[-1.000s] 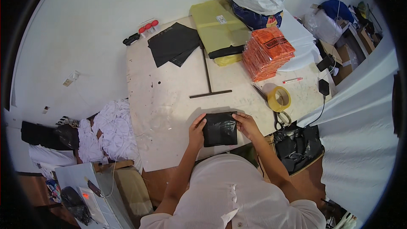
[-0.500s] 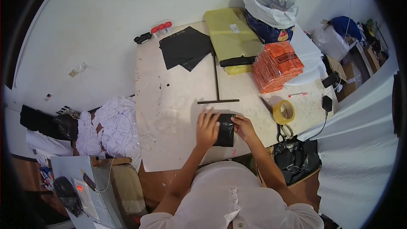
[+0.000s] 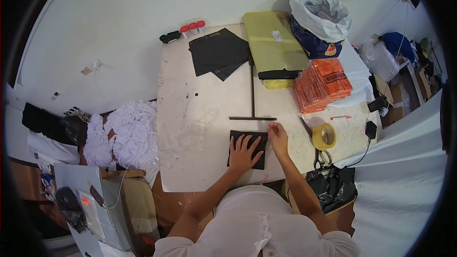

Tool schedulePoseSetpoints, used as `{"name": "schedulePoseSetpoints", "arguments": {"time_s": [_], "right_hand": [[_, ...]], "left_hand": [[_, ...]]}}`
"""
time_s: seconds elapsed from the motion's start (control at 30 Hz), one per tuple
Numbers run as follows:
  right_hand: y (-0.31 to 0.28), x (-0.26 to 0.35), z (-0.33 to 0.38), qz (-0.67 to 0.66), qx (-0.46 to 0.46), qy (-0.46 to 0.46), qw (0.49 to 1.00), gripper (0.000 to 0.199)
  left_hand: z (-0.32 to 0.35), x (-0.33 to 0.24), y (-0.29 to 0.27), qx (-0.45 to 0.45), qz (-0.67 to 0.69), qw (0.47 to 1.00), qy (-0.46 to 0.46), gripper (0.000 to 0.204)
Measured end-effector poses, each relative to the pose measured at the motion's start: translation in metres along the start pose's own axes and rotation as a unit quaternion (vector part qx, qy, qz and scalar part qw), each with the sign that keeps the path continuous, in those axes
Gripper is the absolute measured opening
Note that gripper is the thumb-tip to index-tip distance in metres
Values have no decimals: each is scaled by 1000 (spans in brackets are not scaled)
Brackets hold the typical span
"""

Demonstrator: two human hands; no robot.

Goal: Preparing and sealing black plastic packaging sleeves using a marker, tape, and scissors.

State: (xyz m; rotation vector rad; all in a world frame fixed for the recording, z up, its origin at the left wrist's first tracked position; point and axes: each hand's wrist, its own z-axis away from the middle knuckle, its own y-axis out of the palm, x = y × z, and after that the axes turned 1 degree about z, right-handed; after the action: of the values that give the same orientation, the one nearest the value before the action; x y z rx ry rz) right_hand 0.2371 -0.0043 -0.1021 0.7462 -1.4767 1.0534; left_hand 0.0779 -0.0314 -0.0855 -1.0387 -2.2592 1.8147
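A flat black plastic packet (image 3: 259,163) lies on the table near its front edge. My left hand (image 3: 242,156) presses on it, palm down and fingers spread. Just past the packet's right edge is my right hand (image 3: 278,139), raised a little with its fingers drawn together. Whatever may be between those fingertips is too small to make out. Beyond the packet, a dark T-shaped bar (image 3: 253,95) lies on the tabletop.
Black plastic sheets (image 3: 219,52), a yellow bag stack (image 3: 276,43) and orange packets in clear plastic (image 3: 323,83) sit farther back. A yellow tape roll (image 3: 324,136) and scissors (image 3: 318,159) are at right. White cloth (image 3: 131,133) is heaped left of the table (image 3: 190,138).
My left hand has flattened onto the packet, which now lies on the table. The right hand has let go of the packet's corner and shifted right. The whole view has shifted slightly.
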Motion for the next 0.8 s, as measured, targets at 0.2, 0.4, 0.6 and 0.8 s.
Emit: {"name": "schedulePoseSetpoints", "arguments": {"time_s": [0.2, 0.4, 0.6, 0.8], "right_hand": [[37, 21, -41, 338, -20, -194, 921, 33], [60, 15, -65, 511, 55, -178, 839, 39], [51, 23, -55, 485, 152, -163, 846, 30], [48, 13, -36, 451, 168, -132, 867, 26]], "left_hand": [[0, -1, -2, -19, 8, 1000, -10, 44], [-1, -2, 3, -32, 4, 999, -6, 41], [1, 2, 6, -40, 0, 999, -9, 41], [3, 0, 7, -37, -10, 999, -8, 38]]}}
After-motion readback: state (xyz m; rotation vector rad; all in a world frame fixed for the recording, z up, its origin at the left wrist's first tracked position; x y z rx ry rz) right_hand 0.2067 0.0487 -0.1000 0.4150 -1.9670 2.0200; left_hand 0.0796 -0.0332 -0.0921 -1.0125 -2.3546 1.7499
